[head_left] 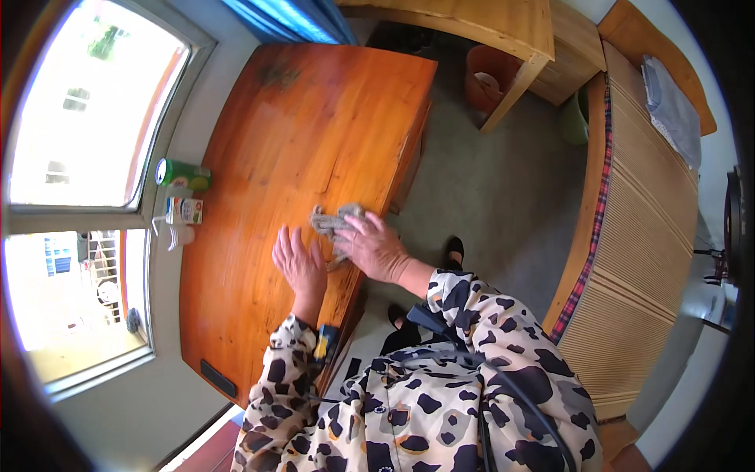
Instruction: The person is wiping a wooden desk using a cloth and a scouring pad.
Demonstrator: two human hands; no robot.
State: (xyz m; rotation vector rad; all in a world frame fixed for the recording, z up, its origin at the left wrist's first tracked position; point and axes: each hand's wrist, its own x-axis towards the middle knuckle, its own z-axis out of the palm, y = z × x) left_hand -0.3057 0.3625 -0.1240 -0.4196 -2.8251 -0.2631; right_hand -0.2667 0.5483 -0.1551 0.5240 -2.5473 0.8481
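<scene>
A crumpled grey rag (336,221) lies on the orange-brown wooden table (267,157), close to its right edge. My right hand (373,248) is on the rag, its fingers bent over the cloth and pressing it against the tabletop; the palm hides part of it. To the left of the rag, my left hand (300,263) has its fingers stretched out and slightly spread, with nothing in it. Whether that hand touches the wood or hovers just above it, I cannot tell.
On the windowsill at the left stand a green can (183,175), a small drink carton (184,210) with a straw, and a white cup (181,237). A black flat object (218,378) lies at the table's near left corner. Rightward are a red bucket (481,82) and a bed (629,236).
</scene>
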